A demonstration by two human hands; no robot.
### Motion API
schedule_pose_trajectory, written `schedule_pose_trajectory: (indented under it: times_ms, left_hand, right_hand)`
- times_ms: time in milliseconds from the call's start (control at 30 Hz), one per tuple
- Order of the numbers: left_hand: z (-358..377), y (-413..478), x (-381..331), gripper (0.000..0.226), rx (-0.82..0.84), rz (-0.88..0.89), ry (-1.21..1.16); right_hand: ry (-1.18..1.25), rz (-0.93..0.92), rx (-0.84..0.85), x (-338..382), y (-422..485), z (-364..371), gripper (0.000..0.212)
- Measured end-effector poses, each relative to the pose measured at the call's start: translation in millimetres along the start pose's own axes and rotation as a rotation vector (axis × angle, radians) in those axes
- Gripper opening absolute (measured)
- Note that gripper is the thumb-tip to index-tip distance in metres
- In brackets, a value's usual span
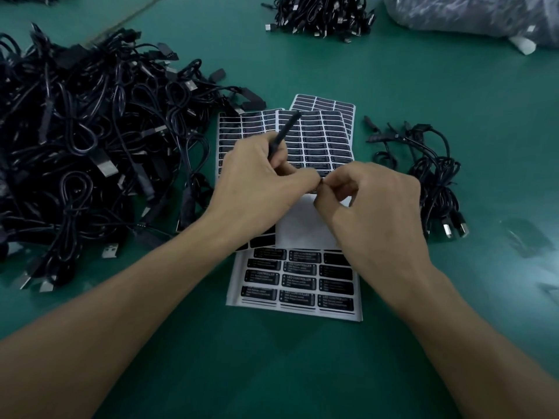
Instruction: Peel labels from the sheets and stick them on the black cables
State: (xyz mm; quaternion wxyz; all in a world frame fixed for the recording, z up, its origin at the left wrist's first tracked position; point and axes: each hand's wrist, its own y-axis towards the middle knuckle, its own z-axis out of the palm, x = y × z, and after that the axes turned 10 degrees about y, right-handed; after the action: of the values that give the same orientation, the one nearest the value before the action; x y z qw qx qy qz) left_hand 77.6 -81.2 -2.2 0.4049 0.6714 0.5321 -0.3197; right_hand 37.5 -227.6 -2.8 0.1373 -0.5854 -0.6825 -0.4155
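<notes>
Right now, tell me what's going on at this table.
A person's left hand grips a black cable over the label sheets, while the right hand pinches at it where the two hands meet; any label there is hidden. A large cable pile lies to the left, a smaller bunch to the right.

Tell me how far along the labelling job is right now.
Early. Done: a bare white patch on one sheet shows labels gone; a small cable bunch lies right. In hand: left hand grips a black cable, right hand pinches at it. Remaining: the big pile, mostly full sheets.
</notes>
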Motion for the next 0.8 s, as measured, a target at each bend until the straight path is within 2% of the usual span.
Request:
schedule_pose_trajectory:
  times_ms: [67,167,233,367,600,800]
  left_hand:
    - [-0.2,-1.6,-2.8,0.032,0.025,-0.015,-0.022]
    - [-1.5,-1.3,-3.6,0.039,0.076,-0.050,-0.045]
    - [-2.9,-0.3,-2.3,0.035,0.072,-0.055,-0.069]
    - [-1.9,-2.0,-1.4,0.023,0.080,0.027,-0.041]
    - [1.1,-3.5,-0.5,0.017,0.118,0.154,0.015]
    - [1.0,-5.8,-2.7,0.009,0.194,0.119,-0.115]
  right_hand:
    - [0.114,0.046,-0.020,-3.0,2.5,-2.9,0.012]
    - [0.472,0.190,-0.073,-6.1,9.2,-8.1,0.017]
    - [0.724,0.258,-0.095,-5.0,12.0,-11.8,0.021]
    - [1.053,0.380,-0.021,-5.0,13.3,-13.7,0.024]
    - [1.096,0.392,0.014,-6.0,13.9,-13.7,0.025]
    - [1.060,0.345,-0.019,-10.4,15.0,-12.6,0.018]
